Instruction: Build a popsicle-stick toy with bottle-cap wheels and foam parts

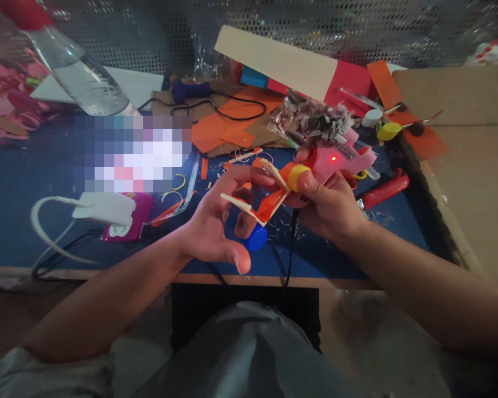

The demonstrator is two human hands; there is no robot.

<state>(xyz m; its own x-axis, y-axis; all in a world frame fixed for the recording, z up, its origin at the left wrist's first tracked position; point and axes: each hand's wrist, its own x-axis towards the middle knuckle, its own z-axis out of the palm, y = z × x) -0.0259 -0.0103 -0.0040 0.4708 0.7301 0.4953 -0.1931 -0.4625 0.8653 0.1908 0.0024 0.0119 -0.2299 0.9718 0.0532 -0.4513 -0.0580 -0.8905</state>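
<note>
Here on the left I have my left grip (209, 226), thumb and fingers well apart; whether it touches anything, I can't tell. Just right of it, one orange craft piece (271, 205), its long axis slanting between my grips: one blue cap (256, 237) near-left, one yellow cap (296, 178) far-right. My right grip (334, 205), the nearer, clamps that yellow cap; one pink glue gun (341, 160) juts beyond.
</note>
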